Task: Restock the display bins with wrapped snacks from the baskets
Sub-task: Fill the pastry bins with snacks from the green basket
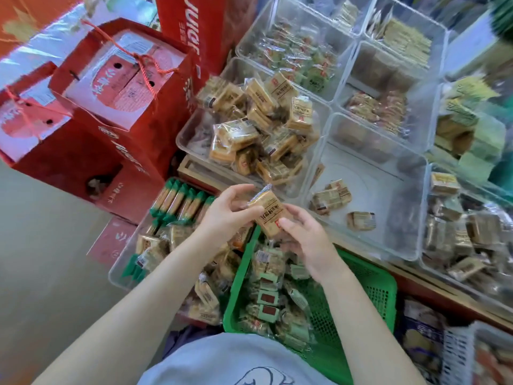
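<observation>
Near-empty bin lies just beyond the basket. Above the basket's far rim, my left hand and right hand pinch one snack by opposite ends. Judged light, crinkly, slippery, brittle inside: grip the edges gently.

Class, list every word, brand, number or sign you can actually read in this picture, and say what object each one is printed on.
"JUICE", white letters, seen turned on its side, on the tall red carton.
Red gift bag: white print, too blurred to read.
Wrapped snack held by the left hand and right hand: dark characters and a small red mark, too blurred to read.
Snack packs in the clear bin: labels too small to read.
</observation>
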`<state>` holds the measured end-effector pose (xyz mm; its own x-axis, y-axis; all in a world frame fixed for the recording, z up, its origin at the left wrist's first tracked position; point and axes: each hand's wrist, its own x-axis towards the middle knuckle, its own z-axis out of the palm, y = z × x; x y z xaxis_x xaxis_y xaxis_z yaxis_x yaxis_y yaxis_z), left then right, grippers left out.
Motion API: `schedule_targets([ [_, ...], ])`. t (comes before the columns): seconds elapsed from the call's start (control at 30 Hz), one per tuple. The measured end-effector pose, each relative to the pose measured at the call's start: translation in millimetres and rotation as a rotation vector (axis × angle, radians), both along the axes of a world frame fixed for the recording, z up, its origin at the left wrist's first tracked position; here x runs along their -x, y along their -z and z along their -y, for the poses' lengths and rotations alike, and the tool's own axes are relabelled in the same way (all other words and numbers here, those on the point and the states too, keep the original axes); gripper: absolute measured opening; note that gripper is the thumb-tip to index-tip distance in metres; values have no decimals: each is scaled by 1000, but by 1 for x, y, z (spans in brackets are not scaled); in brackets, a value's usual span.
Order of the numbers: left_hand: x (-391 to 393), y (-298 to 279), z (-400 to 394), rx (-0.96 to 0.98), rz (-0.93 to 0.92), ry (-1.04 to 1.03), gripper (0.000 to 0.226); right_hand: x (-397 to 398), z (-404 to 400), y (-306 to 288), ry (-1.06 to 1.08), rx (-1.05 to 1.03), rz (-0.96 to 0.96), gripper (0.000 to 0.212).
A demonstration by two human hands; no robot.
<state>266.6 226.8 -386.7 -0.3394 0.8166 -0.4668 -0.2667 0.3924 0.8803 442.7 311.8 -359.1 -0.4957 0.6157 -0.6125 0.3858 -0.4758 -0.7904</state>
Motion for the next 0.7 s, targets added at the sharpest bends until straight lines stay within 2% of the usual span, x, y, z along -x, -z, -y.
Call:
schedule_targets([
  [0.07,-10,-4,-14,-24,-320,62,41,-19,-19,-10,141,-94,36,24],
  [0.17,-8,9,-19,-95,-1027,155,41,-41,-52,-10,454,-269,195,16],
  [0.23,6,22,-16,-2,-1262,247,53,-49,-73,-1,469,-408,371,22],
  [0.33,20,30,-10,111,-1349,415,73,-46,-96,11,351,-459,605,31],
  [0.43,23,35,-5,168,-1384,550,87,-36,-102,13,257,-454,686,36],
  [0.5,24,40,-4,202,-1368,589,93,-28,-91,14,246,-654,701,36],
  [0.57,27,44,-4,196,-1323,584,90,-17,-63,16,233,-956,602,29],
  [0.63,32,46,-4,163,-1279,562,84,-3,-31,23,145,-1150,426,18],
  [0.7,36,47,-3,140,-1254,553,78,11,0,37,-62,-1076,311,11],
])
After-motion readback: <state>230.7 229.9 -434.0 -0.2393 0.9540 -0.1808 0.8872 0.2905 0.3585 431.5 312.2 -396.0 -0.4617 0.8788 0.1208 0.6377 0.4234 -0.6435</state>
